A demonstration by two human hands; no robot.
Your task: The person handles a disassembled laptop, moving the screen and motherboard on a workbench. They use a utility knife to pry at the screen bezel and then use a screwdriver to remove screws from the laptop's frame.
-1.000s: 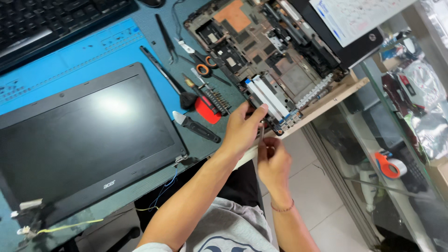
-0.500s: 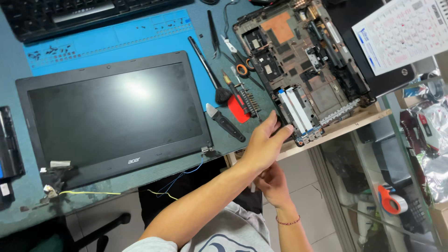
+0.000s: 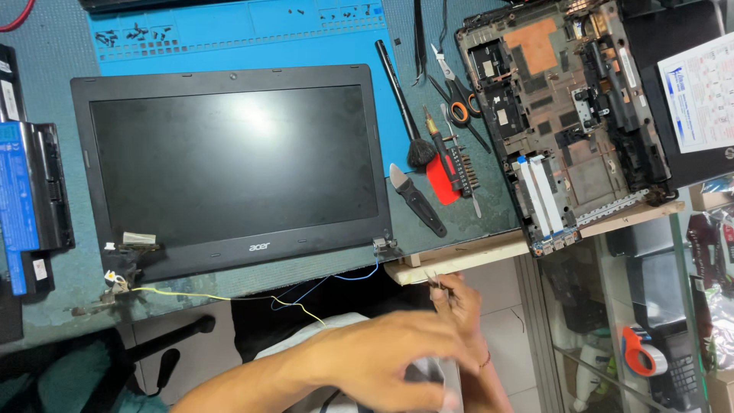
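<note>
While the blurred left hand (image 3: 390, 359) hangs below the table edge (image 3: 459, 258), its grip unreadable, the right hand (image 3: 459, 302) pinches something thin. Above that edge lie a detached laptop screen (image 3: 233, 164), a brush (image 3: 401, 103), scissors (image 3: 457, 103) and an opened laptop base (image 3: 573, 115).

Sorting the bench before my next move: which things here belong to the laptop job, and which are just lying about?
Likely in the job:
right hand, pinching a thin item
left hand, blurred
open laptop base
detached screen panel
red bit set
pry tool

Likely lying about:
scissors
brush
battery pack
tape roll
</note>
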